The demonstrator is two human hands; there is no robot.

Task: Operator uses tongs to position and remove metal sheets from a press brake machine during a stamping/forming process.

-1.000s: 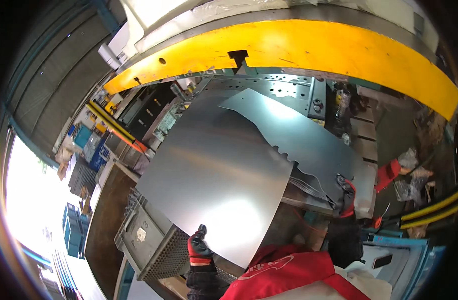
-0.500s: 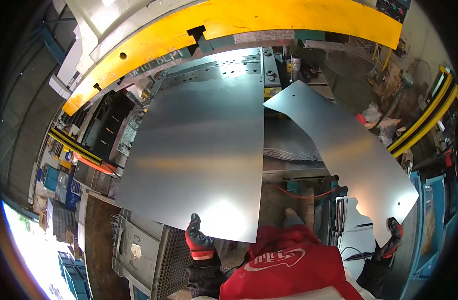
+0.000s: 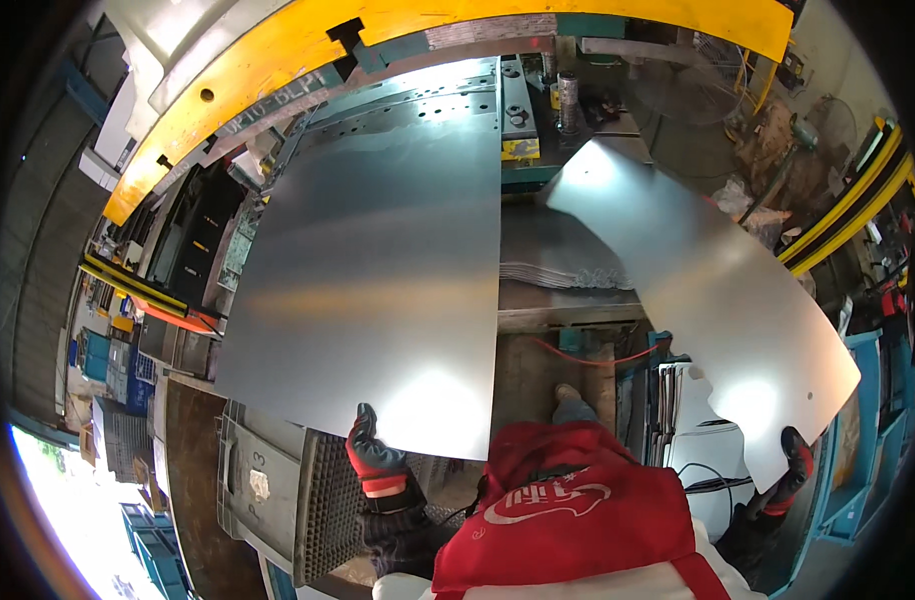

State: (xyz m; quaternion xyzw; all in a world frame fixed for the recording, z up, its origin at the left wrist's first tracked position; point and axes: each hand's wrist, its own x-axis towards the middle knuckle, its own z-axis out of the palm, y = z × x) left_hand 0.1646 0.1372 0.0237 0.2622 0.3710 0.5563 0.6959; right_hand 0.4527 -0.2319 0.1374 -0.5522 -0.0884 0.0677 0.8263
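The gloved left hand [image 3: 378,458] was clamped on the bottom edge of a large flat metal sheet [image 3: 368,290], which filled the centre-left of the frame. Well apart from it, at lower right, the gloved right hand [image 3: 795,468] gripped the lower end of a notched metal blank [image 3: 703,270] slanting across the right side. A yellow machine beam [image 3: 458,22] arched along the top.
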